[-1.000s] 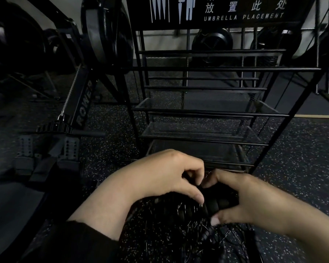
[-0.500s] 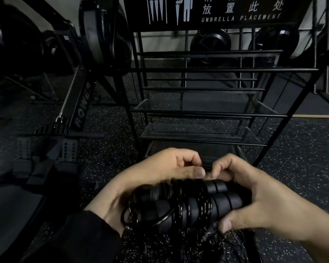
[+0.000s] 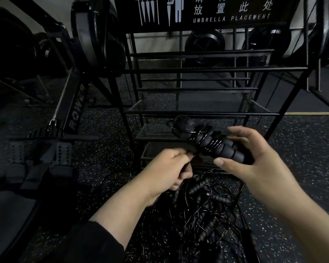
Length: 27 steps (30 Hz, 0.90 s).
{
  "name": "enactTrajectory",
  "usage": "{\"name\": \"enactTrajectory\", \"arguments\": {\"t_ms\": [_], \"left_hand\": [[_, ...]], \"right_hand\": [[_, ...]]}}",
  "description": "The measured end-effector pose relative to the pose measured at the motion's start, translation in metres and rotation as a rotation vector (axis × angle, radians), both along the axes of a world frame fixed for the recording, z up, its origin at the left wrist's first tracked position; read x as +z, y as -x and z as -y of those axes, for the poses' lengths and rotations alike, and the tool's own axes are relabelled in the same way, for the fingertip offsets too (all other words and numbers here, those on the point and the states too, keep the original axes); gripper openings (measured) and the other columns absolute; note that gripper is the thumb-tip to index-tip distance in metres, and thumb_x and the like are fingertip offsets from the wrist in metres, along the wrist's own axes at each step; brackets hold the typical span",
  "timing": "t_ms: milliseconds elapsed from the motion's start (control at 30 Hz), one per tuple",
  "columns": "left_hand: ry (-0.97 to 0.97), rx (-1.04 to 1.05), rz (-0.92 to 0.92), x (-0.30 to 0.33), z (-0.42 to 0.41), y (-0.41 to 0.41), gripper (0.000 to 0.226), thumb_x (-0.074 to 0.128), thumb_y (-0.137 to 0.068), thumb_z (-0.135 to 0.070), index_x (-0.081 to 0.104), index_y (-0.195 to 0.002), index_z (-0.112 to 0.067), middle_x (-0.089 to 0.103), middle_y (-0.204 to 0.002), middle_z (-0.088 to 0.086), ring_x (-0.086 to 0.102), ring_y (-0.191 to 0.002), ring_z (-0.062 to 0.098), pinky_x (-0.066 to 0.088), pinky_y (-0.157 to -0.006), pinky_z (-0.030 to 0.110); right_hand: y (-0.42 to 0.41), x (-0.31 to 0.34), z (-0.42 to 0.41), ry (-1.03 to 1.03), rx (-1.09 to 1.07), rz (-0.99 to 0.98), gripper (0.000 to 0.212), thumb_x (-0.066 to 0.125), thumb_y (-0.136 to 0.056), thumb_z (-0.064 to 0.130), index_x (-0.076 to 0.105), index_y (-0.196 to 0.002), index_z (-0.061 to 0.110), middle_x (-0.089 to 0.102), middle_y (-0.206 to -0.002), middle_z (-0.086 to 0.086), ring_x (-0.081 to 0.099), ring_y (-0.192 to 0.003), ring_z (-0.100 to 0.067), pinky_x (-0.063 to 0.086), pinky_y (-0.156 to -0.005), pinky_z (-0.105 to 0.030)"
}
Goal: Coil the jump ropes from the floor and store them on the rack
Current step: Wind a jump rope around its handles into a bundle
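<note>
A coiled black jump rope (image 3: pixel 213 144), its cable wound round both ribbed handles, is held in the air in front of the black metal rack (image 3: pixel 201 112). My right hand (image 3: pixel 243 158) holds its near end between thumb and fingers, the fingers partly spread. My left hand (image 3: pixel 171 168) is curled and pinches a thin cable end just below the bundle. A tangle of several more black jump ropes (image 3: pixel 203 211) lies on the speckled floor under my hands.
The rack has slatted tiers and a sign reading UMBRELLA PLACEMENT (image 3: pixel 230 17) on top. A rowing machine (image 3: pixel 72 111) stands to the left with its footrests (image 3: pixel 38 154) near the floor. Round black weights (image 3: pixel 205 44) sit behind the rack.
The bundle has risen and moved forward toward the rack's lower tiers. My left hand has come off the bundle and now pinches a cable end; my right hand alone carries it.
</note>
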<state>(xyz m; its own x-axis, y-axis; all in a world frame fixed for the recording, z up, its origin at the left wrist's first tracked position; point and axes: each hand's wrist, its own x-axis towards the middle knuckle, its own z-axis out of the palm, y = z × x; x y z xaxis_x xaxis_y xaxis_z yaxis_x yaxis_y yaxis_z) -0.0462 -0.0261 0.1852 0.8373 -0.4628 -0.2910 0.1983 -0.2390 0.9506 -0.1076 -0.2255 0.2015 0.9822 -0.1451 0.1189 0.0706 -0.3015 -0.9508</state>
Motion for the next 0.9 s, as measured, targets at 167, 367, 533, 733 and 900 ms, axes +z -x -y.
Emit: {"name": "enactTrajectory", "arguments": {"t_ms": [167, 367, 533, 733, 900], "left_hand": [[0.055, 0.017, -0.043, 0.001, 0.002, 0.001, 0.026, 0.046, -0.102, -0.012, 0.046, -0.077, -0.018, 0.043, -0.066, -0.003, 0.023, -0.050, 0.009, 0.015, -0.045, 0.023], [0.187, 0.002, -0.028, 0.000, 0.001, 0.005, 0.020, 0.066, -0.098, -0.026, 0.063, -0.077, -0.027, 0.041, -0.066, -0.009, 0.024, -0.051, 0.006, 0.015, -0.051, 0.026], [0.168, 0.081, 0.017, -0.005, 0.003, 0.008, 0.014, 0.071, -0.093, -0.036, 0.074, -0.087, -0.024, 0.037, -0.059, -0.012, 0.023, -0.049, 0.007, 0.022, -0.042, 0.020], [0.152, 0.083, -0.026, -0.008, -0.001, 0.004, 0.038, 0.068, -0.094, -0.041, 0.067, -0.118, -0.012, 0.042, -0.056, -0.016, 0.027, -0.048, 0.004, 0.024, -0.044, 0.019], [0.092, 0.060, -0.008, -0.011, 0.003, 0.005, 0.070, 0.071, -0.084, -0.054, 0.055, -0.136, -0.009, 0.036, -0.056, -0.013, 0.031, -0.049, 0.003, 0.030, -0.046, 0.019]], "right_hand": [[-0.003, -0.005, -0.005, 0.288, -0.054, -0.054, 0.076, 0.081, -0.078, 0.040, 0.042, -0.141, 0.054, 0.046, -0.114, 0.045, 0.052, -0.091, 0.024, 0.038, -0.074, 0.000], [-0.005, -0.020, -0.018, 0.362, -0.083, -0.057, 0.068, 0.085, -0.081, 0.027, 0.036, -0.118, 0.056, 0.053, -0.112, 0.029, 0.051, -0.101, 0.014, 0.041, -0.077, -0.013], [-0.003, -0.019, -0.024, 0.409, -0.025, -0.123, 0.071, 0.085, -0.079, 0.039, 0.033, -0.127, 0.048, 0.054, -0.114, 0.023, 0.058, -0.093, 0.010, 0.044, -0.066, -0.012], [-0.004, -0.016, -0.012, 0.082, 0.079, -0.178, 0.067, 0.073, -0.066, 0.064, 0.050, -0.127, 0.046, 0.072, -0.104, 0.022, 0.070, -0.100, -0.001, 0.056, -0.094, -0.038], [-0.003, -0.012, -0.017, 0.025, 0.164, -0.232, 0.044, 0.078, -0.084, 0.032, 0.061, -0.124, 0.038, 0.076, -0.108, 0.019, 0.071, -0.101, 0.000, 0.053, -0.101, -0.036]]}}
